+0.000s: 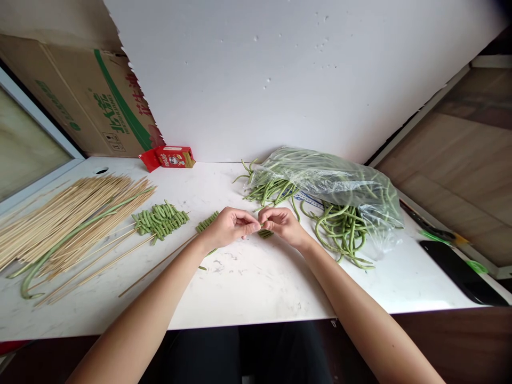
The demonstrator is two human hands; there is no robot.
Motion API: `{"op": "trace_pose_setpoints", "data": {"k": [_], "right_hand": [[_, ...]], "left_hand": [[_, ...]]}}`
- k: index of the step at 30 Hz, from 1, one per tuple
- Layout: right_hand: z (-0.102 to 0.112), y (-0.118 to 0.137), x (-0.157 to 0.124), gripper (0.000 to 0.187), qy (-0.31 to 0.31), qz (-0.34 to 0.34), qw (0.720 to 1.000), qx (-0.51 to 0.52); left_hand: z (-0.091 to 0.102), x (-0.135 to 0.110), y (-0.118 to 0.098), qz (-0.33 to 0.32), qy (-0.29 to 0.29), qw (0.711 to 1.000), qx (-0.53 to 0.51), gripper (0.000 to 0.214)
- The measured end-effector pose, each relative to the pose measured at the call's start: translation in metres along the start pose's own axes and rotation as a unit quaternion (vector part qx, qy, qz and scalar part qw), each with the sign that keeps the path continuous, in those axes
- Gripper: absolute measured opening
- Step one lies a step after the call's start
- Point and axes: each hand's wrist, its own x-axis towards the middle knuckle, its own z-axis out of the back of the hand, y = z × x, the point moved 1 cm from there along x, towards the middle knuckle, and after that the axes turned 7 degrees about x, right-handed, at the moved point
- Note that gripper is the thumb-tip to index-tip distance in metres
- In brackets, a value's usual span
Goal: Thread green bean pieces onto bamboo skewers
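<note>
My left hand (pixel 230 226) and my right hand (pixel 282 224) meet over the middle of the white table (pixel 248 282). Both pinch a short green bean piece (pixel 264 231) between their fingertips. Under my left hand a bamboo skewer threaded with bean pieces (pixel 207 222) lies on the table, its bare stick running toward the lower left. A finished bundle of skewered bean pieces (pixel 160 218) lies further left. One long uncut bean (pixel 64 242) lies across the skewer pile.
A large pile of bare bamboo skewers (pixel 68 221) covers the left side. A clear plastic bag of long green beans (pixel 328 197) sits at the right. A small red box (pixel 172 157) and a cardboard carton (pixel 88 101) stand at the back left. A black phone (pixel 460 269) lies at the right edge.
</note>
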Motion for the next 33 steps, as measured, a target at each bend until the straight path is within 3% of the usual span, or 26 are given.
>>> {"op": "trace_pose_setpoints", "data": {"k": [13,18,21,23,27,33], "right_hand": [[-0.005,-0.013,0.000,0.059,0.072,-0.056,0.990,0.110],[0.005,0.000,-0.003,0.060,0.041,-0.006,0.991,0.128],[0.017,0.010,-0.002,0.050,-0.032,0.031,0.997,0.061],[0.021,0.011,0.000,0.044,-0.043,0.036,0.998,-0.035],[0.017,0.003,0.001,0.031,0.008,0.049,0.973,-0.224],[0.016,-0.005,0.000,0.016,0.046,0.030,0.960,-0.273]], "left_hand": [[-0.005,-0.001,-0.003,-0.014,0.032,0.999,-0.034,0.032],[0.003,-0.001,-0.003,-0.009,-0.002,0.999,-0.042,0.035],[0.007,0.000,-0.004,-0.009,-0.034,0.997,-0.062,0.037],[0.008,0.002,-0.003,-0.003,-0.054,0.996,-0.064,0.038],[0.009,0.005,0.004,0.002,-0.075,0.996,-0.048,0.040],[0.011,0.008,0.011,0.011,-0.081,0.996,-0.036,0.041]]}}
